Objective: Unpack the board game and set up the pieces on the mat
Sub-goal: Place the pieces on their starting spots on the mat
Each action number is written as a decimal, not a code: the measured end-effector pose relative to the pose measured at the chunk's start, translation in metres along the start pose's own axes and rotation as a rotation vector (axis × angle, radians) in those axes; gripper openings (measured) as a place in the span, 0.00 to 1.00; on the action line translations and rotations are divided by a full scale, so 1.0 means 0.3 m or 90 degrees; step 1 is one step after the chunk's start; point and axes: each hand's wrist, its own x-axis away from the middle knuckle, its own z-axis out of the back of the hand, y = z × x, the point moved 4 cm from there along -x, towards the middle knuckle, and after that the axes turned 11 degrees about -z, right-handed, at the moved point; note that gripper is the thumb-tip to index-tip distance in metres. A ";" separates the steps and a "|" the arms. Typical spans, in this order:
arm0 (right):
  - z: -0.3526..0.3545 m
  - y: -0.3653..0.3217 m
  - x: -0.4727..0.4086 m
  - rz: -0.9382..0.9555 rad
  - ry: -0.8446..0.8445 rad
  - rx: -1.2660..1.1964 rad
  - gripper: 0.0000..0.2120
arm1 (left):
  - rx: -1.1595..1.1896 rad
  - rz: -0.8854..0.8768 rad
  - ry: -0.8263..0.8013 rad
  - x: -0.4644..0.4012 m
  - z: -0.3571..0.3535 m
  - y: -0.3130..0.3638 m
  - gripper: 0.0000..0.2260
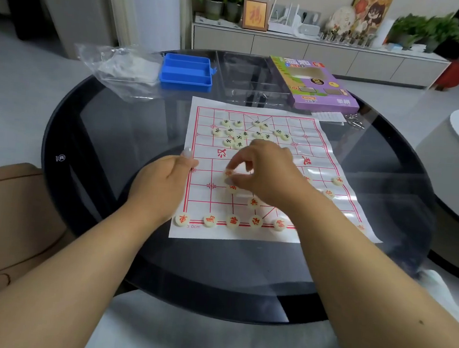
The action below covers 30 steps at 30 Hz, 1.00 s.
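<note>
- Right hand (262,171) pinches a red-marked piece (229,173) between thumb and fingertips, low over the mat (322,154) on its near-left half. Looks like a placement onto a grid crossing; can't tell whether the piece already touches the mat.
- Left hand (166,179) rests on the mat's left edge, fingers loosely curled, thumb up, holding nothing. Probably there to pin the thin sheet so it doesn't slide on the glass desk (101,122).
- Near edge of the mat: a row of five red pieces (232,221) already lined up on the back rank. Right part of that row is hidden by the right forearm.
- A few more red pieces sit loose on the near half, including two near the mat's right edge (337,180).
- Black-marked pieces (238,138) are bunched unsorted on the far half, so that side isn't set up yet.
- Far edge of the desk: blue tray (186,71), clear plastic bag (120,70) and purple game box (315,84), parked off the mat to keep the grid free.
- Judgement: red side partly done, black side untouched.
</note>
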 end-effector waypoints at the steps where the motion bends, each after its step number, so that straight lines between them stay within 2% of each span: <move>1: -0.011 -0.025 0.000 0.013 -0.002 0.005 0.13 | -0.009 -0.007 -0.002 0.000 0.000 0.002 0.17; 10: -0.067 -0.074 -0.007 0.037 -0.046 0.045 0.14 | -0.037 -0.024 0.014 -0.011 -0.003 -0.015 0.19; 15: 0.057 0.005 -0.003 -0.026 -0.024 -0.109 0.16 | -0.016 -0.012 0.007 -0.012 -0.004 -0.025 0.19; 22: -0.002 0.031 0.012 -0.026 -0.091 -0.009 0.14 | -0.002 0.001 0.004 -0.011 -0.006 -0.026 0.20; 30: -0.033 0.025 0.004 -0.002 -0.076 0.034 0.11 | 0.026 0.015 0.019 -0.014 -0.005 -0.042 0.27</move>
